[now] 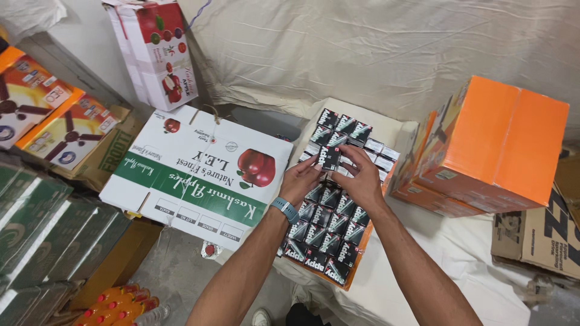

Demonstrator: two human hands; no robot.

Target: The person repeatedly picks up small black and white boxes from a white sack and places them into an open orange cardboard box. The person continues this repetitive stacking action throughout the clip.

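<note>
An open orange tray box (356,264) lies in front of me, packed with several small black cartons (329,224) in rows. Both my hands meet over its middle. My left hand (300,181), with a blue band on the wrist, and my right hand (361,175) together pinch one small black carton (330,157) just above the packed rows. More small black and white cartons (345,127) fill the far end of the tray.
A flat white and green apple carton (193,169) lies to the left, another apple box (160,51) stands behind it. A large orange box (501,145) sits at right, a brown carton (538,235) beyond. Green packs (36,223) and orange-capped bottles (118,305) are lower left.
</note>
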